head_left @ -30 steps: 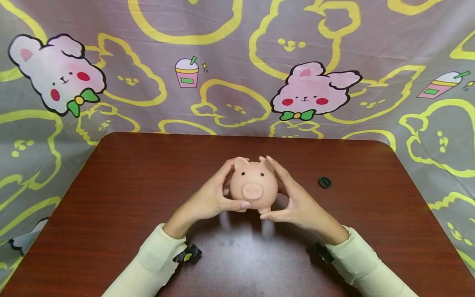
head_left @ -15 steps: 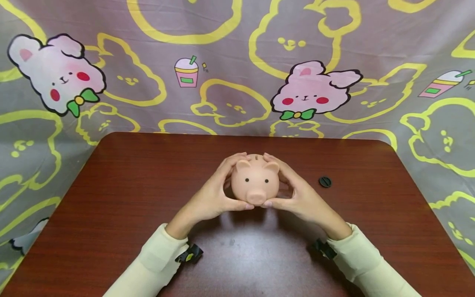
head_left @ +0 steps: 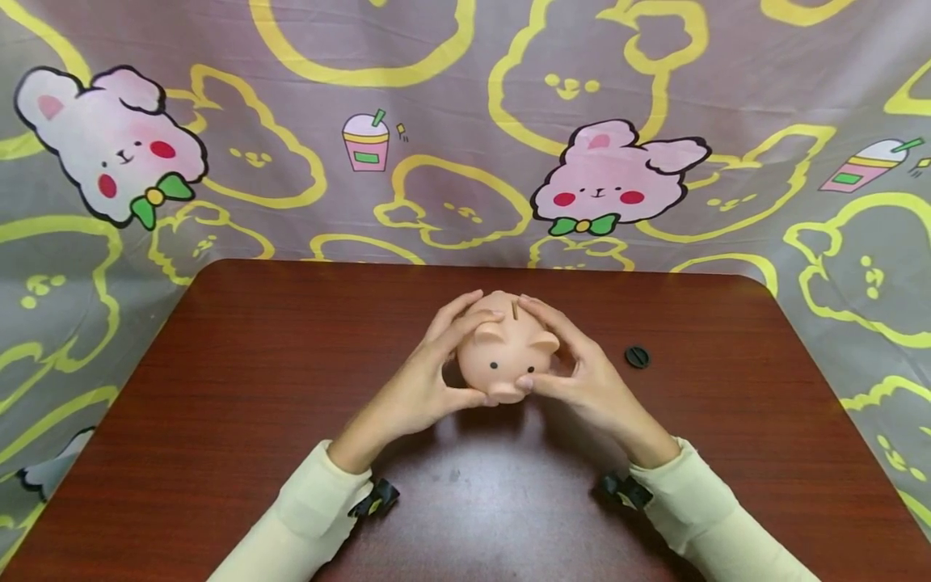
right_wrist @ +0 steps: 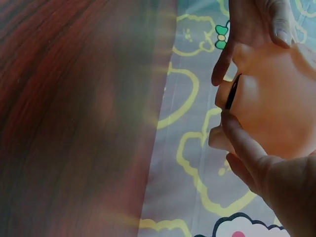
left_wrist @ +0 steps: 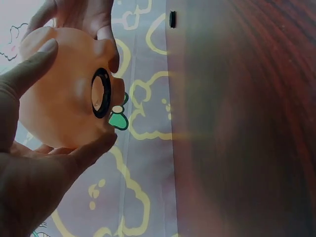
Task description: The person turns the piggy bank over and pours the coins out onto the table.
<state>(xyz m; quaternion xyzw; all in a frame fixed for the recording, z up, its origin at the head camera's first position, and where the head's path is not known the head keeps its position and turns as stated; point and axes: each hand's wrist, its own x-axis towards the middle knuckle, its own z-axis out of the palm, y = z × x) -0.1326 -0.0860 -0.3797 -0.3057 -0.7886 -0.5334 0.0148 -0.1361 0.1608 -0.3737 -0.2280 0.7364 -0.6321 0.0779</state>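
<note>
Both hands hold a pink piggy bank (head_left: 502,347) above the table, its snout towards me and tilted down. Its coin slot (head_left: 515,310) shows on top, between the ears. My left hand (head_left: 414,384) grips one side, thumb under the snout and fingers over the back. Around the other side curls my right hand (head_left: 600,388), with its thumb beside the snout. In the left wrist view a black-rimmed round hole (left_wrist: 106,94) opens in the belly; the right wrist view shows that black rim (right_wrist: 233,93) edge-on. A round black plug (head_left: 637,356) lies on the table, right of the right hand.
The brown wooden table (head_left: 254,364) has rounded far corners. A patterned cloth (head_left: 451,97) with rabbit faces hangs behind it and along its sides. Black wrist devices (head_left: 374,497) sit at both sleeve cuffs.
The piggy bank has tipped forward, its snout lower and its slot turned into view, and shifted slightly right. My right thumb has moved up beside the snout. The plug has not moved.
</note>
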